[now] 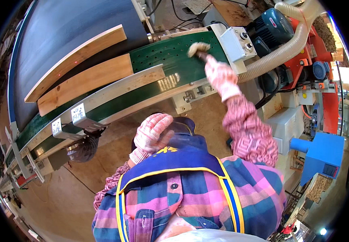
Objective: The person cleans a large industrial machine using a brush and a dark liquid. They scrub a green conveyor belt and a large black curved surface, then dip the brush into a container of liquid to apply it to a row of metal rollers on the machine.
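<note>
My right hand (219,76), in a pink and white knit glove, is stretched forward and grips the handle of a small brush (198,49). Its pale bristles rest on the green perforated belt (170,56) of a conveyor, near the belt's right end. My left hand (152,132), gloved the same way, hangs close to my chest over a blue apron bib, fingers loosely curled with nothing in them. Two wooden boards (86,82) lie on the conveyor to the left, and a third, narrower strip (126,86) lies along the near edge.
A grey control box with knobs (239,42) sits at the belt's right end. Behind it stand a teal motor (269,24), a ribbed beige dust hose (279,52) and orange machinery (323,60). A blue box (323,155) stands at the right. Sawdust covers the floor (61,193).
</note>
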`<move>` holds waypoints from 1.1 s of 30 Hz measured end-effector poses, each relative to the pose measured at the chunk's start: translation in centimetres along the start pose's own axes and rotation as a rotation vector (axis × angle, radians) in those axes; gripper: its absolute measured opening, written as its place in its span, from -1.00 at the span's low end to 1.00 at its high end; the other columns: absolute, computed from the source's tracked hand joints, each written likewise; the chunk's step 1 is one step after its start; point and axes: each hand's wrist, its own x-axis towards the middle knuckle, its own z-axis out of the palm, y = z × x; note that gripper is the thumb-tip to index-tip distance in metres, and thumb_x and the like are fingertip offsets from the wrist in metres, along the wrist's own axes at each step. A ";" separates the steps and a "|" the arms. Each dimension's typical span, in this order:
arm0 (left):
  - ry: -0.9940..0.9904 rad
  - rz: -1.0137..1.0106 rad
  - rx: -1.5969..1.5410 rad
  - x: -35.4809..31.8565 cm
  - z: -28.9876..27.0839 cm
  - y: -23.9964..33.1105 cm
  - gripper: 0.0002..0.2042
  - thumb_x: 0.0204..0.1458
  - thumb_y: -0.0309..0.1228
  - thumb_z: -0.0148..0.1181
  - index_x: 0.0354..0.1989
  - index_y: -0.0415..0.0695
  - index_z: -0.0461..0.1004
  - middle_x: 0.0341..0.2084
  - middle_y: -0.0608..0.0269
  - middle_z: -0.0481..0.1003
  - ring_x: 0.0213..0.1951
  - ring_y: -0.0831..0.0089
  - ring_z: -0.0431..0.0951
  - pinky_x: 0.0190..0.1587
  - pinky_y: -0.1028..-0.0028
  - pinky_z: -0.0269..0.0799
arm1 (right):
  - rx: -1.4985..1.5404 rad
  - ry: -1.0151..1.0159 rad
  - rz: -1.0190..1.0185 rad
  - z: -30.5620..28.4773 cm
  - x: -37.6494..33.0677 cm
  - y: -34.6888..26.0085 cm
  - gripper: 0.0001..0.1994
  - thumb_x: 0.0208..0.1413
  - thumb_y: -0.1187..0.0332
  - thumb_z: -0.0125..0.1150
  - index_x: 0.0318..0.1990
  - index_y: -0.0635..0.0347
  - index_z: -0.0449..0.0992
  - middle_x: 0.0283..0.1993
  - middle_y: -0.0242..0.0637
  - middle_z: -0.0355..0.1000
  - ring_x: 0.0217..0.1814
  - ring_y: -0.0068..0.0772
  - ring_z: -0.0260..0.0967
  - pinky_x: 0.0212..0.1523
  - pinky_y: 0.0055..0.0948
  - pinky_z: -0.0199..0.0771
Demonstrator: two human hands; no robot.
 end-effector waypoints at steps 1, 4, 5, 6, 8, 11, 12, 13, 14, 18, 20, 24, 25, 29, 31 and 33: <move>0.013 -0.017 0.012 -0.6 0.1 -0.2 -0.51 -0.18 -0.50 0.45 0.03 -0.18 0.54 -0.10 0.02 0.58 -0.05 0.01 0.59 0.05 0.18 0.53 | -0.018 -0.073 -0.018 -1.0 -2.3 -2.3 -0.59 0.35 -0.04 -0.14 0.30 -0.45 0.37 -0.24 -0.04 0.59 -0.21 0.04 0.58 -0.23 0.02 0.59; -0.021 0.006 -0.024 -0.2 0.4 0.3 -0.51 -0.18 -0.51 0.45 0.02 -0.18 0.53 -0.10 0.03 0.58 -0.05 0.02 0.59 0.03 0.18 0.54 | -0.004 0.006 -0.046 -1.3 -1.1 -2.6 -0.64 0.35 -0.01 -0.14 0.23 -0.44 0.42 -0.32 -0.06 0.59 -0.26 0.07 0.57 -0.27 0.03 0.58; -0.046 0.027 -0.031 0.3 0.4 0.5 -0.51 -0.18 -0.51 0.45 0.02 -0.18 0.53 -0.10 0.04 0.58 -0.05 0.02 0.59 0.02 0.18 0.54 | -0.028 0.111 -0.076 0.5 1.6 -1.6 -0.65 0.35 0.00 -0.13 0.20 -0.44 0.44 -0.32 -0.06 0.59 -0.26 0.08 0.57 -0.27 0.03 0.58; -0.051 0.073 -0.039 0.9 0.5 0.9 -0.51 -0.17 -0.51 0.45 0.03 -0.18 0.52 -0.10 0.04 0.58 -0.06 0.01 0.59 0.01 0.18 0.55 | -0.008 0.202 -0.052 1.5 4.3 -0.8 -0.67 0.35 0.02 -0.14 0.17 -0.42 0.46 -0.35 -0.12 0.59 -0.26 0.07 0.56 -0.27 0.00 0.59; -0.042 0.103 -0.033 1.2 0.8 1.1 -0.51 -0.17 -0.51 0.45 0.04 -0.18 0.52 -0.10 0.04 0.58 -0.06 0.01 0.60 0.01 0.18 0.55 | 0.031 0.105 0.018 0.3 5.9 -1.1 -0.64 0.35 0.01 -0.15 0.20 -0.40 0.44 -0.33 -0.14 0.59 -0.26 0.06 0.56 -0.26 -0.04 0.60; 0.027 0.031 -0.009 0.0 -0.4 1.1 -0.53 -0.16 -0.51 0.44 0.02 -0.20 0.53 -0.12 0.03 0.57 -0.06 0.01 0.60 0.01 0.19 0.55 | 0.081 0.209 -0.295 0.4 -0.8 -5.8 -0.71 0.34 0.07 -0.12 0.06 -0.39 0.53 -0.50 -0.21 0.55 -0.47 -0.09 0.54 -0.45 -0.15 0.57; 0.050 -0.008 0.003 -1.2 -0.3 0.5 -0.53 -0.16 -0.51 0.44 0.02 -0.20 0.53 -0.12 0.02 0.57 -0.07 0.02 0.60 0.01 0.19 0.54 | 0.125 0.034 -0.381 0.8 -3.1 -6.1 -0.53 0.34 -0.01 -0.11 0.40 -0.48 0.26 -0.49 -0.09 0.55 -0.44 -0.03 0.55 -0.32 -0.08 0.59; 0.065 -0.039 0.007 -1.6 -0.3 0.0 -0.54 -0.15 -0.51 0.44 0.01 -0.20 0.54 -0.12 0.02 0.57 -0.07 0.02 0.60 0.01 0.19 0.54 | -0.005 -0.092 -0.233 -0.3 -3.5 -6.6 -0.66 0.39 0.06 -0.18 0.09 -0.23 0.54 -0.54 -0.23 0.52 -0.51 -0.14 0.52 -0.49 -0.20 0.54; 0.110 -0.013 -0.032 -2.0 -0.3 -0.4 -0.56 -0.14 -0.52 0.42 0.01 -0.21 0.55 -0.12 -0.01 0.57 -0.07 0.01 0.60 0.02 0.19 0.54 | -0.043 0.063 -0.221 0.1 -1.8 -4.5 -0.66 0.40 0.08 -0.18 0.21 -0.34 0.44 -0.55 -0.22 0.52 -0.55 -0.16 0.51 -0.52 -0.19 0.53; 0.105 -0.028 0.028 -2.2 -1.6 -0.1 -0.55 -0.14 -0.54 0.40 0.02 -0.21 0.54 -0.11 0.00 0.57 -0.08 0.01 0.60 0.02 0.18 0.54 | -0.100 -0.056 0.020 -0.8 5.2 1.5 -0.58 0.43 0.06 -0.31 0.36 -0.45 0.29 -0.48 -0.17 0.54 -0.59 -0.18 0.47 -0.53 -0.17 0.54; 0.114 -0.020 -0.011 -1.8 -1.0 -0.4 -0.55 -0.15 -0.54 0.41 0.02 -0.20 0.54 -0.11 0.00 0.57 -0.08 0.00 0.59 0.02 0.18 0.54 | -0.098 -0.047 -0.108 -1.2 0.5 -0.8 -0.56 0.42 0.04 -0.30 0.39 -0.46 0.25 -0.31 -0.13 0.60 -0.45 -0.06 0.55 -0.39 -0.09 0.60; 0.015 0.059 -0.018 -0.3 -1.6 0.7 -0.53 -0.18 -0.52 0.42 0.01 -0.20 0.54 -0.12 0.00 0.57 -0.06 -0.01 0.59 0.03 0.17 0.54 | -0.072 0.127 -0.130 0.2 0.8 -3.9 -0.62 0.40 0.03 -0.23 0.26 -0.45 0.40 -0.40 -0.13 0.59 -0.46 -0.03 0.56 -0.44 -0.02 0.59; 0.029 0.013 0.010 -1.4 -1.7 0.2 -0.53 -0.18 -0.52 0.42 0.01 -0.19 0.54 -0.12 0.01 0.57 -0.06 0.00 0.59 0.03 0.17 0.53 | 0.010 0.041 -0.056 -1.3 2.4 -3.1 -0.61 0.40 0.03 -0.22 0.25 -0.29 0.43 -0.41 -0.17 0.60 -0.51 -0.06 0.54 -0.51 -0.04 0.58; 0.084 -0.039 0.016 -2.1 -1.1 -0.7 -0.55 -0.15 -0.50 0.41 0.00 -0.16 0.54 -0.11 0.04 0.57 -0.06 0.00 0.59 0.05 0.17 0.52 | 0.030 -0.149 0.068 -1.3 1.4 -3.4 -0.59 0.35 -0.03 -0.14 0.29 -0.41 0.38 -0.25 -0.08 0.61 -0.40 0.05 0.56 -0.29 0.01 0.60; 0.011 -0.029 0.038 -1.4 -1.7 0.0 -0.55 -0.14 -0.48 0.42 0.01 -0.16 0.54 -0.11 0.04 0.57 -0.05 0.00 0.58 0.05 0.17 0.52 | -0.026 0.002 -0.270 -0.4 -1.9 -7.2 -0.64 0.40 0.04 -0.24 0.03 -0.10 0.50 -0.42 -0.11 0.57 -0.38 -0.07 0.57 -0.36 -0.07 0.60; -0.023 0.089 0.012 -0.6 -1.9 0.2 -0.54 -0.13 -0.45 0.43 0.03 -0.15 0.53 -0.09 0.04 0.56 -0.04 0.01 0.58 0.05 0.15 0.52 | -0.094 0.050 -0.028 -1.7 0.4 -3.6 -0.62 0.40 0.03 -0.24 0.11 -0.21 0.51 -0.37 -0.13 0.59 -0.35 -0.06 0.58 -0.32 -0.05 0.60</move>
